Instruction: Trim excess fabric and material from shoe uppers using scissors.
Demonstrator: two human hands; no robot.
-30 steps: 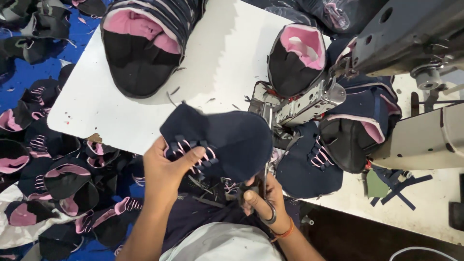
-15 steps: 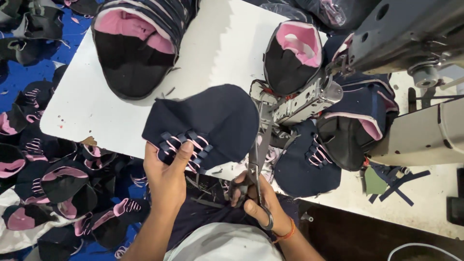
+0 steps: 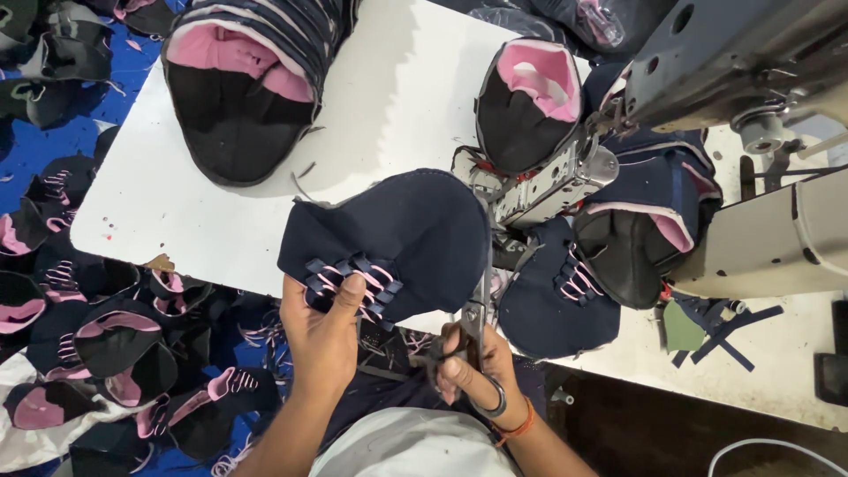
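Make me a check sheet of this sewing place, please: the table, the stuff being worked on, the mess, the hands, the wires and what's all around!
Surface: white table, with thread scraps near the middle.
Job's things: navy shoe upper with pink lacing; scissors, blades pointing up along the upper's right edge.
Clutter: stack of uppers with pink lining at the top left; more uppers by the sewing machine; fabric scraps on the right.
Grips: left hand pinches the upper at the laces; right hand is through the scissor handles.
Cables: one white cable, bottom right.
Surroundings: pile of uppers on a blue floor covering, left.
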